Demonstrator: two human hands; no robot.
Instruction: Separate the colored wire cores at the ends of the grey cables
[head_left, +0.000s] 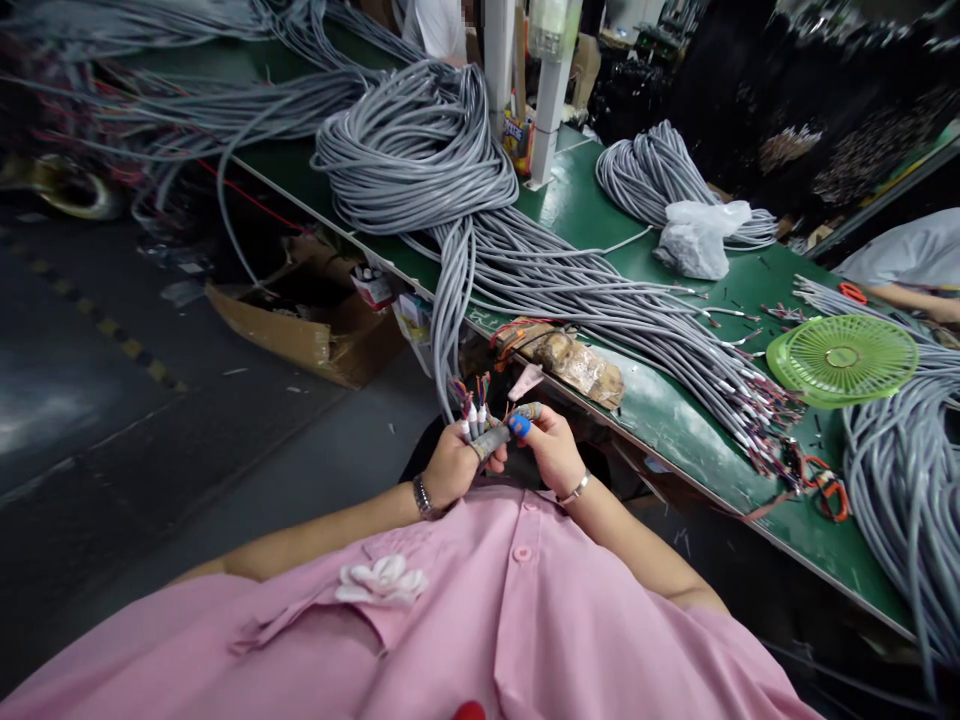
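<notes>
My left hand [452,465] is closed around several grey cables [452,320] that hang down over the table edge. Their ends stand up above my fist, with white bands [472,420] and loose coloured wires [480,388]. Grey tape is wrapped on its thumb. Close beside it, my right hand [553,450] is pinched near the cable ends, with blue tape [519,426] and grey wrapping on its fingers. A thin wire seems to lie at its fingertips, too small to make out fully.
A green table [645,380] bears a big coil of grey cable [420,150], a wrapped brown block [574,360], a green fan [841,358] and orange-handled scissors [831,490]. A cardboard box [300,325] stands on the floor at left. Another person's arm [919,298] is at far right.
</notes>
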